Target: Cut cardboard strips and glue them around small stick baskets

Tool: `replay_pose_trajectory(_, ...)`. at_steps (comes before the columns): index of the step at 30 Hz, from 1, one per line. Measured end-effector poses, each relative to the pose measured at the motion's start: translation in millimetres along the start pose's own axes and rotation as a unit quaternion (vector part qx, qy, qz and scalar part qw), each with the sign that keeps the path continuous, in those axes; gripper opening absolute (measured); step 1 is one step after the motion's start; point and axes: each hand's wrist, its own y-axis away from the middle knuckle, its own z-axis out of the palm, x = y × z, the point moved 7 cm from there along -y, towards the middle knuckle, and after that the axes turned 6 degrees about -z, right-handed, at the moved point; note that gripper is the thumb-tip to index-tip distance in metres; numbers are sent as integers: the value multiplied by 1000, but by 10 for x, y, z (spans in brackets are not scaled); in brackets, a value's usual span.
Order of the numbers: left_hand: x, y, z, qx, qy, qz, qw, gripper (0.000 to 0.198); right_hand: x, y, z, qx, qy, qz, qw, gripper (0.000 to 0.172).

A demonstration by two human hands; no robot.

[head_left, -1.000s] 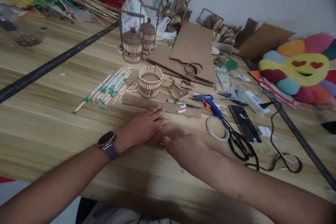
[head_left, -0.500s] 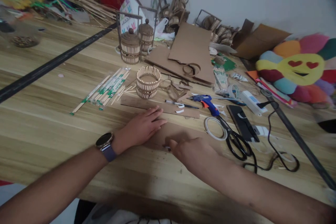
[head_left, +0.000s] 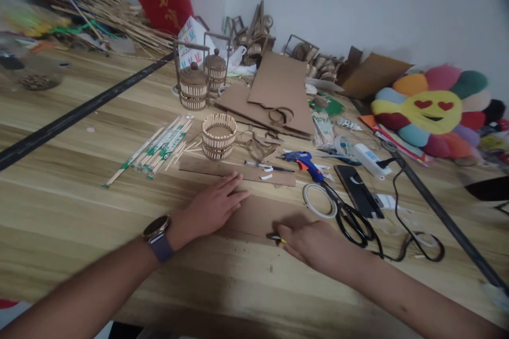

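A flat piece of brown cardboard [head_left: 254, 217] lies on the wooden table in front of me. My left hand [head_left: 210, 202], with a watch at the wrist, rests flat on its left part, fingers stretched out. Closed around a utility knife [head_left: 277, 238], my right hand [head_left: 314, 243] is at the cardboard's near edge; only the dark tip and a bit of yellow show, the rest is hidden in the fist. Just beyond lies a narrow cardboard strip [head_left: 207, 170] with a pen [head_left: 268, 166] on it. Behind that stands a round basket of short sticks [head_left: 218, 137].
Wrapped chopsticks [head_left: 163, 145] lie to the left. On the right are a blue glue gun [head_left: 304, 161], a tape roll [head_left: 319, 200], black scissors [head_left: 353, 222], a phone [head_left: 359, 190] and a cable. Two lidded stick buckets [head_left: 193, 87] and cardboard sheets [head_left: 278, 79] are farther back.
My right hand has moved right along the cardboard's near edge with the knife, baring more of the sheet. My left hand stays flat on the cardboard. The camera view has shifted slightly.
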Motion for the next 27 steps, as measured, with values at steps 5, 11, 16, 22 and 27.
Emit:
replay_pose_trajectory(5,-38,-22,1,-24,73,-16,997,41,213,171,193,6,-75,-13,997,20)
replay_pose_trajectory(11,-173,15,-129,-19,-6,14,1000,41,269,154,158,-4,-173,-17,985,22)
replay_pose_trajectory(16,-274,118,-67,17,-81,17,996,47,92,-45,7,-10,-155,-39,987,23)
replay_pose_trajectory(22,-252,117,-12,10,-83,27,996,47,-361,-513,-262,-14,-68,-28,997,22)
replay_pose_trajectory(27,-236,104,-29,9,-89,31,996,45,-614,-771,-355,-31,-3,-15,999,26)
